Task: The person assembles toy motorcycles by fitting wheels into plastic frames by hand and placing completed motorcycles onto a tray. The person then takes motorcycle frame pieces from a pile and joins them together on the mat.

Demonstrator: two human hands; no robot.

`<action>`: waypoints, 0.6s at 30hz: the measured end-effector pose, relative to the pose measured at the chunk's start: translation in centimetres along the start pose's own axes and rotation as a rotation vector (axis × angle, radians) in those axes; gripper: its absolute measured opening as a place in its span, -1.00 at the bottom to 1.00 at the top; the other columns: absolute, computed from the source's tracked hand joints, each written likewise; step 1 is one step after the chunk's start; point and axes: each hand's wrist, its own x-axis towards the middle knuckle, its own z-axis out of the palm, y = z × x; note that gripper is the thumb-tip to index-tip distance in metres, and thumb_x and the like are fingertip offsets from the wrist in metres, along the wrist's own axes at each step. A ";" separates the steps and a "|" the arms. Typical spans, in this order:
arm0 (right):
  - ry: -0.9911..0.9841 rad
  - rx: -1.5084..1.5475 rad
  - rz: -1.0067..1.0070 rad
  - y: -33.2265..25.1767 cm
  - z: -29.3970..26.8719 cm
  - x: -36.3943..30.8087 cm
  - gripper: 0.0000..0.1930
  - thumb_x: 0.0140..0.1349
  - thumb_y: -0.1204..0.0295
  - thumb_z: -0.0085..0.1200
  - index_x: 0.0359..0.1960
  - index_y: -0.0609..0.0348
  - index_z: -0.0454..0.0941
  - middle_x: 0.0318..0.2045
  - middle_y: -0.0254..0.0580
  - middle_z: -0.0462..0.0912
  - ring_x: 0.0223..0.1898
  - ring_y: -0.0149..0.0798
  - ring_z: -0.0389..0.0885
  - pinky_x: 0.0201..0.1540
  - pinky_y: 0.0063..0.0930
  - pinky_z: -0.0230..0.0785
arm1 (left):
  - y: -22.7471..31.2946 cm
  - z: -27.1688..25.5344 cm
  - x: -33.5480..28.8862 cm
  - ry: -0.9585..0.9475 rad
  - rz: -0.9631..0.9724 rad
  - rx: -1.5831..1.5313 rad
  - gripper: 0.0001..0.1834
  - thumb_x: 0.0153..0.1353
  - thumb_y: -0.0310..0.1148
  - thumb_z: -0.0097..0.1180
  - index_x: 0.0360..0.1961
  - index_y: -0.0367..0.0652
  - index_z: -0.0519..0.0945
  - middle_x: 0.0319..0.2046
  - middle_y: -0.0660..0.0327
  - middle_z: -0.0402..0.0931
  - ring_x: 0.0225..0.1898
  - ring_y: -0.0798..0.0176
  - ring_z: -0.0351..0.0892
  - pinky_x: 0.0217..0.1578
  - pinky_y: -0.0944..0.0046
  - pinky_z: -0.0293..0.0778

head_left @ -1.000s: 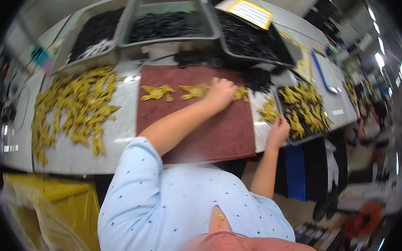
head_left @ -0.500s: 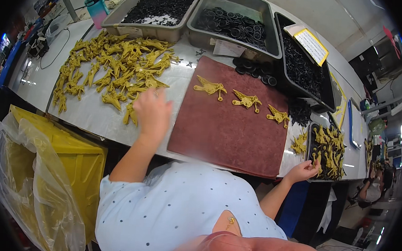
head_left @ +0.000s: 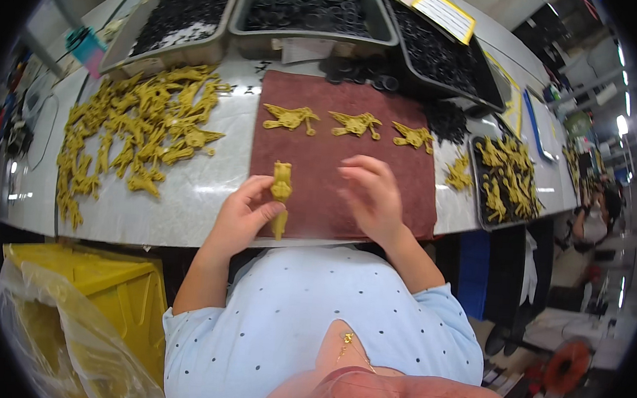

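Observation:
Between the thumb and fingers of my left hand (head_left: 243, 207) a yellow plastic part (head_left: 281, 188) stands on end, above the near left of the dark red mat (head_left: 320, 173). My right hand (head_left: 373, 196) hovers over the mat to its right, fingers stretched and apart, with nothing visible in them. Three similar parts lie in a row toward the mat's far side: a left one (head_left: 290, 117), a middle one (head_left: 355, 124) and a right one (head_left: 413, 135). A large pile of yellow parts (head_left: 145, 119) covers the table left of the mat.
Behind the mat stand grey bins (head_left: 311, 49) and a black bin (head_left: 478, 98) of small black parts. Loose black rings (head_left: 359, 70) lie beside them. At right is a black tray (head_left: 486, 216) of yellow parts. A yellow crate (head_left: 135, 282) with clear plastic stands lower left.
My left hand has moved from the pile to the mat, bringing a yellow part. My right hand has left the tray and come over the mat. The whole view has shifted.

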 end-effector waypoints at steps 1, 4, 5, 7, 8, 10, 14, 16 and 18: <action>-0.073 0.051 0.045 -0.4 0.5 0.3 -0.67 0.00 0.63 0.25 -0.14 0.17 0.57 -0.09 -0.12 0.53 -0.09 -0.08 0.54 -0.09 -0.35 0.45 | 0.3 1.0 0.2 -0.025 -0.003 -0.005 -0.58 0.21 -0.47 0.19 0.09 -0.32 0.46 -0.09 0.18 0.41 -0.09 0.35 0.50 -0.13 0.38 0.48; -0.175 0.147 -0.006 0.8 1.6 -0.2 -0.65 0.00 0.61 0.26 -0.12 0.15 0.55 -0.09 -0.16 0.51 -0.09 -0.10 0.53 -0.10 -0.35 0.44 | 0.8 2.8 0.8 -0.189 0.076 -0.064 -0.61 0.30 -0.40 0.10 0.11 -0.30 0.42 -0.11 0.22 0.43 -0.18 0.38 0.51 -0.13 0.38 0.48; -0.170 0.137 0.002 1.1 1.5 -0.6 -0.65 0.00 0.61 0.26 -0.12 0.15 0.55 -0.09 -0.16 0.51 -0.09 -0.10 0.53 -0.10 -0.35 0.44 | 0.6 3.2 0.9 -0.202 0.074 -0.067 -0.61 0.30 -0.40 0.10 0.11 -0.30 0.42 -0.11 0.22 0.43 -0.18 0.38 0.51 -0.13 0.38 0.48; -0.206 0.155 0.060 1.4 1.3 -1.1 -0.64 0.01 0.63 0.25 -0.10 0.20 0.52 -0.11 -0.17 0.48 -0.12 -0.14 0.52 -0.11 -0.35 0.44 | 0.0 3.7 0.9 -0.216 -0.104 -0.262 -0.63 0.37 -0.27 0.03 0.10 -0.27 0.40 -0.22 0.24 0.47 -0.25 0.40 0.51 -0.18 0.40 0.46; -0.204 0.150 0.066 1.4 1.2 -1.2 -0.64 0.01 0.63 0.25 -0.10 0.20 0.52 -0.11 -0.17 0.48 -0.12 -0.14 0.52 -0.11 -0.35 0.44 | -0.4 3.8 1.0 -0.222 -0.106 -0.264 -0.63 0.37 -0.27 0.03 0.10 -0.27 0.40 -0.22 0.24 0.47 -0.25 0.40 0.51 -0.18 0.40 0.46; -0.287 0.273 0.208 1.2 1.1 -1.3 -0.66 0.01 0.64 0.25 -0.13 0.21 0.52 -0.14 -0.19 0.46 -0.14 -0.20 0.52 -0.16 -0.41 0.45 | -1.1 4.0 1.0 -0.230 -0.116 -0.134 -0.63 0.43 -0.19 -0.09 0.08 -0.25 0.35 -0.24 0.19 0.48 -0.24 0.37 0.50 -0.19 0.37 0.48; -0.265 0.417 0.350 1.1 1.7 -1.9 -0.69 0.02 0.66 0.24 -0.17 0.21 0.51 -0.14 -0.20 0.45 -0.16 -0.27 0.53 -0.20 -0.47 0.45 | -1.3 4.2 0.9 -0.183 -0.048 -0.008 -0.66 0.43 -0.20 -0.10 0.02 -0.25 0.39 -0.26 0.20 0.49 -0.30 0.40 0.49 -0.25 0.40 0.47; -0.275 0.336 0.342 1.2 1.9 -2.1 -0.73 0.03 0.67 0.22 -0.21 0.22 0.49 -0.16 -0.21 0.45 -0.19 -0.31 0.53 -0.24 -0.51 0.45 | -1.3 4.3 0.7 -0.146 -0.094 -0.009 -0.67 0.43 -0.20 -0.09 -0.01 -0.28 0.41 -0.26 0.21 0.47 -0.29 0.40 0.51 -0.24 0.40 0.48; -0.272 0.329 0.317 1.3 2.1 -2.5 -0.73 0.02 0.67 0.23 -0.23 0.23 0.49 -0.18 -0.21 0.46 -0.21 -0.29 0.54 -0.24 -0.50 0.46 | -1.0 4.4 0.5 -0.145 -0.049 -0.008 -0.67 0.43 -0.21 -0.09 -0.02 -0.29 0.42 -0.25 0.20 0.47 -0.28 0.39 0.52 -0.22 0.39 0.49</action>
